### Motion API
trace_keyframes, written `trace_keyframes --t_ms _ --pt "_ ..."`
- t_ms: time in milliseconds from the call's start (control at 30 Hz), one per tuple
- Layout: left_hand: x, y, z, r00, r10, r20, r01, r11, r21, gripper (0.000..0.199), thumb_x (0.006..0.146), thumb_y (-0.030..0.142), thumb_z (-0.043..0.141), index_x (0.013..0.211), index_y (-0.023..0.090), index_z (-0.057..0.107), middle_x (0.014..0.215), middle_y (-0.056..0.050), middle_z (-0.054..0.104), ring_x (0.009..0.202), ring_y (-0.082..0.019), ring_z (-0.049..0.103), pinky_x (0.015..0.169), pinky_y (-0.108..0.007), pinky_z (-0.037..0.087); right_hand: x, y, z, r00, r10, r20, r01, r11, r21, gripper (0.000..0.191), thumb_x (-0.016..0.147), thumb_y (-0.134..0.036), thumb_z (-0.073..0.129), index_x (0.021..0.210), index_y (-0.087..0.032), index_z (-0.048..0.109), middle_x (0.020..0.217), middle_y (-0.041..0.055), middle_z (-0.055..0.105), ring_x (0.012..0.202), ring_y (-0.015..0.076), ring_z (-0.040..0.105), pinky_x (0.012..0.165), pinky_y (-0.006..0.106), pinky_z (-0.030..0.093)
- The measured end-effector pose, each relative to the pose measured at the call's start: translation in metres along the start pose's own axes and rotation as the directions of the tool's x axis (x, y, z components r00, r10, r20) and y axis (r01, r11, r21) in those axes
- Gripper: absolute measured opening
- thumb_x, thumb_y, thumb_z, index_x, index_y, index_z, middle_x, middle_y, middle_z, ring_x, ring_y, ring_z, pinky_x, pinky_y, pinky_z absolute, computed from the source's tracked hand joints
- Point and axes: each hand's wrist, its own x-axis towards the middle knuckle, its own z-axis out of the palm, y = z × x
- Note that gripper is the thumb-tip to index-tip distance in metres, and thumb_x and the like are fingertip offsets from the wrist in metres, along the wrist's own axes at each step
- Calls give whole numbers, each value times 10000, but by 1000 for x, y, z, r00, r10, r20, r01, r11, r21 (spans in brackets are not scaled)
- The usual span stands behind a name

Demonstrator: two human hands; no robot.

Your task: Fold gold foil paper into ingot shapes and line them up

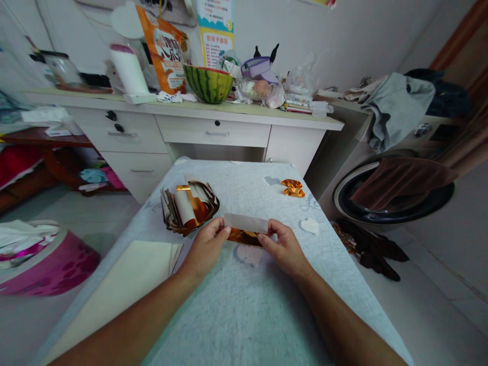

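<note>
Both my hands pinch the two ends of a foil-backed paper strip [246, 222], pale grey along its upper edge and shiny gold below. My left hand [208, 239] grips its left end between thumb and fingers, and my right hand [284, 246] does the same at the right end. Just beyond my left hand sits a dark-rimmed basket [176, 226] full of rolled and folded gold and white foil papers [185, 206]. Farther off to the right lie gold twisted foil pieces [293, 188], side by side on the cloth-covered table [247, 305].
A cream folded sheet [118, 284] lies along the table's left side. Behind stands a white desk [213, 133] bearing a watermelon half [209, 84] and an orange snack bag [163, 51]. A washing machine [392, 188] is at right, and a pink bin [49, 264] on the left floor.
</note>
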Motion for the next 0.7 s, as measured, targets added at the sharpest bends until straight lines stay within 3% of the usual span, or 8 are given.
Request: trace_keyframes --t_ms 100,267,367,567,700 --pt "0 1 1 1000 25 -3 -25 999 -39 257 881 322 495 1056 162 595 994 -35 675 861 -159 618 822 -288 469 0 2 1 998 15 54 -17 999 45 92 795 -261 564 778 -180 604 718 -13 551 709 143 504 675 255 395" --pt "0 -2 1 1000 5 -8 -5 1000 0 270 878 350 506 1056 168 593 936 -33 663 682 -118 575 620 -232 460 1 5 2 994 32 101 -50 982 180 190 817 -293 570 944 -177 651 822 7 639 749 150 560 699 259 436" --pt "0 -1 2 1000 -8 21 8 1000 1 277 835 330 563 1059 169 592 941 -34 673 730 -131 598 624 -229 461 1 9 4 993 39 111 -66 968 244 229 815 -308 587 995 -183 651 875 17 668 784 161 587 720 273 462" --pt "0 1 2 1000 2 22 -1 999 -45 198 817 295 588 949 153 627 915 -35 698 866 -177 648 783 -288 493 2 10 4 986 68 149 -110 951 289 183 794 -287 595 932 -182 652 814 8 651 748 154 580 706 269 467" --pt "-4 6 0 998 70 1 -70 995 72 172 820 308 590 890 163 650 826 -10 681 795 -169 638 726 -270 489 3 9 2 991 57 118 -77 982 172 103 761 -270 602 794 -177 632 717 -10 583 687 138 528 643 244 425"
